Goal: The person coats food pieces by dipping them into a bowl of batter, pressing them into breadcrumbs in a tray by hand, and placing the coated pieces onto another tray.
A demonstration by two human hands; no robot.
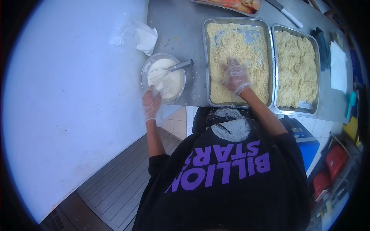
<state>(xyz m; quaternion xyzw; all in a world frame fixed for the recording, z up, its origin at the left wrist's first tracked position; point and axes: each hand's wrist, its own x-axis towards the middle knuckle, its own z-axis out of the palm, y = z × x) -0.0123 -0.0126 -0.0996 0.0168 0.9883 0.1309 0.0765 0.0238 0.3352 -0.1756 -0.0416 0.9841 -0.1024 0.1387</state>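
My left hand (152, 102), in a clear plastic glove, is at the near left rim of a bowl (143, 79) of white batter (175, 82). Its fingers are curled together beside a pale, wet shape in the batter; what they hold is too indistinct to name. A whisk (181, 66) leans in the bowl, its handle over the right rim. My right hand (236, 76), also gloved and slightly blurred, lies with fingers spread on the yellowish crumbs (219, 90) in a metal tray (271, 73).
Right of the first tray stands a second metal tray (318, 77) heaped with crumbs. At the top are a tray of orange-red food (235, 4) and a white-handled knife (291, 17). A plastic bag (146, 39) lies behind the bowl. A green utensil (350, 104) sits far right.
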